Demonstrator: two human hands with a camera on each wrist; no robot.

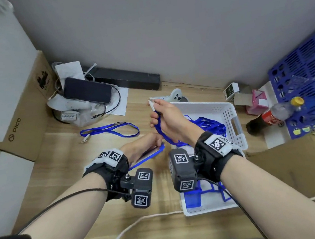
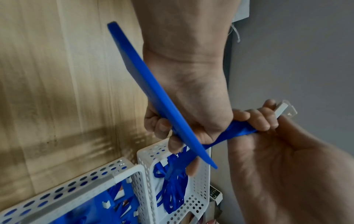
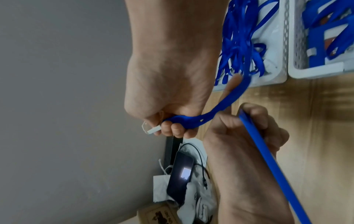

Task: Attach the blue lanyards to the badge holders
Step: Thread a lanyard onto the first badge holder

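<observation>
My left hand (image 1: 147, 143) grips a flat blue badge holder (image 1: 151, 154) by its far end, low over the wooden table; in the left wrist view the holder (image 2: 153, 91) shows edge-on. Just above and to the right, my right hand (image 1: 163, 114) holds a blue lanyard (image 1: 161, 133) in a fist, its white clip (image 1: 151, 102) sticking out past the fingers. In the right wrist view the strap (image 3: 216, 109) trails from the fist back into the lanyard pile in the white basket (image 1: 230, 113). A second lanyard (image 1: 111, 129) lies loose on the table to the left.
A nearer white basket (image 1: 188, 212) holds blue badge holders. A phone (image 1: 88, 92) on clutter and a cardboard box (image 1: 26, 117) are far left. A game controller (image 1: 176, 94), a cola bottle (image 1: 273, 116) and a blue crate (image 1: 308, 77) stand right. A white cord (image 1: 127, 231) crosses the front.
</observation>
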